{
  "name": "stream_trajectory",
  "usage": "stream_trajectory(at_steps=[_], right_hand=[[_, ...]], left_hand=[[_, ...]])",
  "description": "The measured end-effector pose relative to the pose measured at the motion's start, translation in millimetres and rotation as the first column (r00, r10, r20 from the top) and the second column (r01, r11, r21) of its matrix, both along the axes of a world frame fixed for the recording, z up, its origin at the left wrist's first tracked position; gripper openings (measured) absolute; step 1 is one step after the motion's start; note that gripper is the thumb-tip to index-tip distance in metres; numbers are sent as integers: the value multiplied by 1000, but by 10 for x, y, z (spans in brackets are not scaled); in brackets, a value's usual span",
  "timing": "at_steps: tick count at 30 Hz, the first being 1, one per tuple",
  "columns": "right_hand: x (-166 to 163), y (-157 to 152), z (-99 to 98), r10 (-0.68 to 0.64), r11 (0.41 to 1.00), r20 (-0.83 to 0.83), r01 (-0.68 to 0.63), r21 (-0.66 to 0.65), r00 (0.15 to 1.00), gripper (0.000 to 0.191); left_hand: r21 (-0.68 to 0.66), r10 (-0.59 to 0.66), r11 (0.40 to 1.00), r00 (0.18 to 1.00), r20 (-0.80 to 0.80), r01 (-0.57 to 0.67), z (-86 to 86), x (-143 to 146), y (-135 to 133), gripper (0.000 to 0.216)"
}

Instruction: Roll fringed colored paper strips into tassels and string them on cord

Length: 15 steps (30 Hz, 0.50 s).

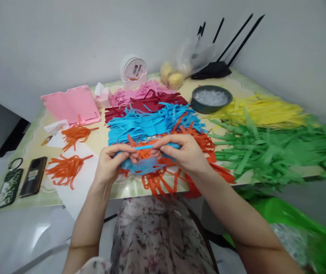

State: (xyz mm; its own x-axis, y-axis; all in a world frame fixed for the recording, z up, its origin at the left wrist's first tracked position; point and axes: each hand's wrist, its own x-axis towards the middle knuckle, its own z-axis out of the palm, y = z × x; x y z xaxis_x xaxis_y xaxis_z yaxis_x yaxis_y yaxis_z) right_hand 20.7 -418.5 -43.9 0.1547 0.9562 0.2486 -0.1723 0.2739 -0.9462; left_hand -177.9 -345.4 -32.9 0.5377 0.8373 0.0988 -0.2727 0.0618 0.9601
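Between my two hands a blue fringed paper piece [143,147] is stretched taut over the table's front edge, its middle drawn into a narrow strand. My left hand [109,160] pinches one end, thumb against fingers. The other end is pinched by my right hand [184,151], with blue paper also showing around its fingers. Loose blue fringe hangs below the strand and is blurred. Under my hands lie orange paper strips [163,182], and just behind them a pile of blue fringed paper [148,123]. Two orange tassels [76,134] lie to the left.
Dark red fringe [151,102], pink fringe [145,91], yellow fringe [265,111] and green fringe [271,148] cover much of the table. A grey bowl [198,107] stands behind. Two phones [33,177], a pink folder [73,104] and a black router [212,71] are also there.
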Motion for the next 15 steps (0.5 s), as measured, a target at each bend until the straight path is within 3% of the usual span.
stream_trajectory(at_steps=[3,5,7,9,12,15], right_hand=[[-10,-43,39,-42,996,106,34,80,993,17],[4,-84,97,-123,974,303,57,219,945,23],[24,-114,155,-206,928,504,3,374,838,27],[37,-126,189,-252,878,629,-99,468,736,27],[44,-131,177,-305,816,710,-209,538,635,23],[74,-159,146,-379,758,752,-285,587,540,20]], left_hand=[[103,-29,994,1000,-5,30,-31,-93,10,8],[312,-29,947,987,-156,77,12,-184,21,12],[569,91,815,945,-314,111,106,-250,27,13],[725,188,664,898,-397,181,217,-260,27,15],[741,120,559,848,-516,372,320,-200,27,21],[742,121,495,809,-575,453,291,-156,38,15]])
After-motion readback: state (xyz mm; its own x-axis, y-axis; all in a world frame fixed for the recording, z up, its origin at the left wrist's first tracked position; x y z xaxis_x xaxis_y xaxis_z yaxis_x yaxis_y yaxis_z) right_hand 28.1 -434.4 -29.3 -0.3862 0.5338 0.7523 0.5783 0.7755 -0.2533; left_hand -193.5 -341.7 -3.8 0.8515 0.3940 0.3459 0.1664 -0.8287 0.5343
